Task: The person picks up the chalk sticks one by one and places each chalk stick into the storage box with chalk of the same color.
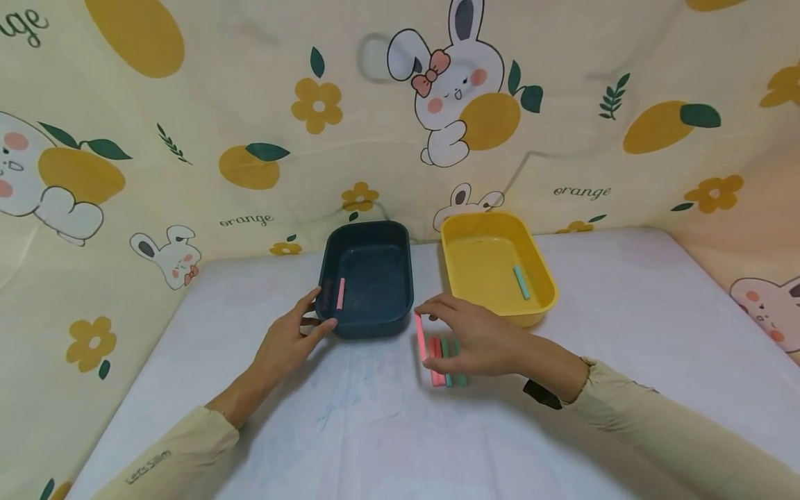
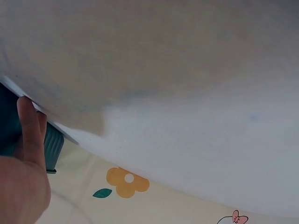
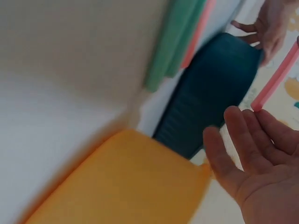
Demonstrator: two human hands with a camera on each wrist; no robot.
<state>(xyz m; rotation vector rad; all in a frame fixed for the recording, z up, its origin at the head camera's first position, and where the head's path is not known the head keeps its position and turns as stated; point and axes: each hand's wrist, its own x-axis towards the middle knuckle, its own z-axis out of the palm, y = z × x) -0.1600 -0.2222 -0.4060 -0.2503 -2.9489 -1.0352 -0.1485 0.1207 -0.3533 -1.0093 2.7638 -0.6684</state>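
Note:
My right hand (image 1: 475, 338) pinches a pink chalk stick (image 1: 420, 337) by its two ends, between thumb and fingertips, just above the table. Under that hand lies a row of pink chalk sticks (image 1: 437, 377) and green chalk sticks (image 1: 448, 373), partly hidden by it. My left hand (image 1: 284, 345) touches the near left corner of a dark blue tub (image 1: 375, 325), its fingers fairly straight along the side. Inside that tub rests one pink chalk stick (image 1: 340, 294). A yellow tub (image 1: 487, 242) to its right holds one light green chalk stick (image 1: 521, 282).
Both tubs stand at the back of a white-covered table (image 1: 350, 430), near a patterned cloth wall (image 1: 350, 167). A gap separates the tubs. Faint bluish smudges mark the cover in front of the dark blue tub. A dark band (image 1: 541, 394) circles the right wrist.

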